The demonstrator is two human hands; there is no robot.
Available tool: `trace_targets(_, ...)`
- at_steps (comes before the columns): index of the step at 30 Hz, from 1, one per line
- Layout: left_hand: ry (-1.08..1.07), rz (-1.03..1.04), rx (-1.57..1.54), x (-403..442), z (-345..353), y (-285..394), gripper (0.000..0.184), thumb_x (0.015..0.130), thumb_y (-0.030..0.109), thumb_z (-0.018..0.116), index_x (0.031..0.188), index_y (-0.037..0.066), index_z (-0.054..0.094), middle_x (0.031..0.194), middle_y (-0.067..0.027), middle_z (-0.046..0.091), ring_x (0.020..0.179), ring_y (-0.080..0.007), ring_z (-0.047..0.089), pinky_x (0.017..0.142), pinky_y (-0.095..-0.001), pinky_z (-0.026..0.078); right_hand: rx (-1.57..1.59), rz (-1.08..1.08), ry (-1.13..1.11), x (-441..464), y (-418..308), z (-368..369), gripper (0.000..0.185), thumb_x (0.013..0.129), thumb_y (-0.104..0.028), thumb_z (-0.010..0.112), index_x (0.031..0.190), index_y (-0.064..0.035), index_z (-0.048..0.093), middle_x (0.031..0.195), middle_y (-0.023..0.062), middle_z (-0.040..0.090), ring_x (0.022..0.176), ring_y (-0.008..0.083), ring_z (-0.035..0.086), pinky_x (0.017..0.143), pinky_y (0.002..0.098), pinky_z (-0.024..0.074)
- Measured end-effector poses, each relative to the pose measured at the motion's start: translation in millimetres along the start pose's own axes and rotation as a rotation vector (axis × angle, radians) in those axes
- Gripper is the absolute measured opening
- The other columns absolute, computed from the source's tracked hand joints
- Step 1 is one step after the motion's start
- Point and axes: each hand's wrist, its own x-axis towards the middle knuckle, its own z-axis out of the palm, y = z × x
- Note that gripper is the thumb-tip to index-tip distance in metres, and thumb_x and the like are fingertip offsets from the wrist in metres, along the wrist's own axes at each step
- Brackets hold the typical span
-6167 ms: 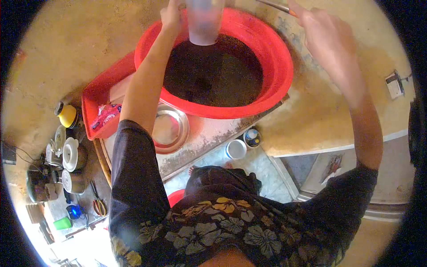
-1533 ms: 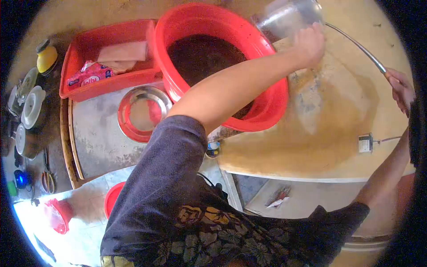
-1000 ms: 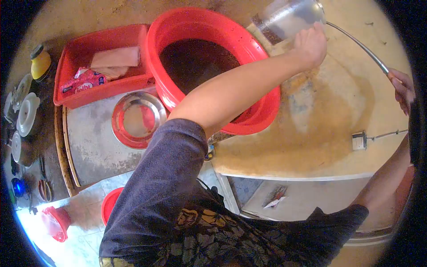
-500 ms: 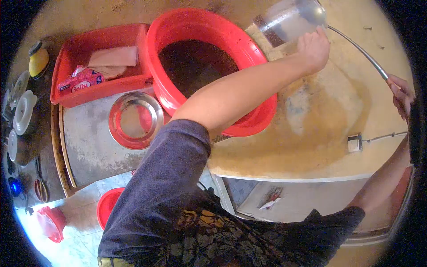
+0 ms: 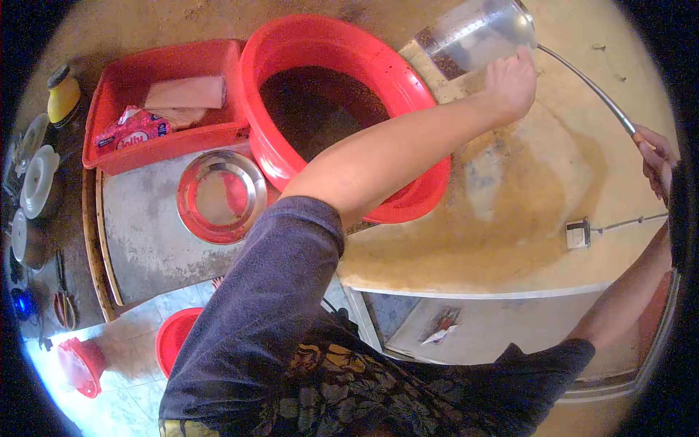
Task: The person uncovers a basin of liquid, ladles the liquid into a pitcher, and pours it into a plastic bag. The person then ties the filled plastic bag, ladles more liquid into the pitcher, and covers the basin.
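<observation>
My left hand (image 5: 512, 86), fingers curled, grips a clear cylindrical jar (image 5: 466, 36) at the top right. The jar lies tilted, with dark brown contents at its left end and a shiny rim at its right. My right hand (image 5: 657, 159) is closed around the wooden end of a long, curved metal handle (image 5: 593, 84), which looks like a ladle's. Its far end reaches the jar's rim, and its head cannot be made out clearly. Below and left of the jar stands a large red basin (image 5: 255, 95) with dark contents, partly hidden by my left forearm.
A red rectangular tub (image 5: 171, 65) holds a pink packet and a flat, pale piece. A steel plate (image 5: 256, 182) lies below it. At the far left are a yellow bottle (image 5: 62, 98), several lids and scissors (image 5: 64, 306). A small square box (image 5: 578, 234) sits at right.
My left hand and the jar have shifted only slightly. My right hand stays on the handle, and the rest looks the same.
</observation>
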Motion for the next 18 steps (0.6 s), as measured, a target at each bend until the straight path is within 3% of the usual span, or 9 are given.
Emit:
trace_targets(6,0.049,0.104,0.052,2.3,10.8,-8.5,0.034,0.086,0.024,0.055,0.093,-0.009,0.050,0.079,-0.0253,0.061,0.077,-0.0401,0.063,0.068,-0.0493,0.050,0.044,0.030,0.006,-4.6,-3.6,3.2,0.041,0.091,-0.038,0.049,0.126,-0.0159,0.049,0.057,-0.0052,0.037,0.037,0.0040,0.026,0.032,0.0201,0.0237)
trace_targets(9,0.019,0.007,-0.038,-1.8,2.2,-0.3,0.033,0.086,0.023,0.055,0.094,-0.009,0.051,0.079,-0.0248,0.060,0.077,-0.0401,0.062,0.068,-0.0489,0.050,0.049,0.035,-0.028,-5.1,-4.5,3.3,0.044,0.090,-0.041,0.049,0.126,-0.0160,0.049,0.059,-0.0045,0.038,0.038,0.0038,0.027,0.032,0.0194,0.0230)
trace_targets(14,0.055,0.164,0.096,1.0,15.8,-18.2,0.034,0.086,0.020,0.055,0.095,-0.010,0.045,0.076,-0.0254,0.063,0.074,-0.0402,0.063,0.064,-0.0453,0.050,0.091,0.073,-0.052,0.4,-2.8,7.1,0.045,0.090,-0.043,0.049,0.126,-0.0167,0.048,0.059,-0.0036,0.038,0.038,0.0036,0.027,0.032,0.0190,0.0232)
trace_targets(18,0.062,0.045,0.047,-6.2,-4.9,-5.9,0.033,0.087,0.020,0.055,0.095,-0.010,0.045,0.075,-0.0260,0.062,0.073,-0.0407,0.063,0.064,-0.0458,0.050,0.087,0.032,0.003,0.8,3.9,9.8,0.048,0.090,-0.045,0.050,0.126,-0.0151,0.048,0.058,-0.0036,0.038,0.037,0.0038,0.027,0.031,0.0194,0.0230)
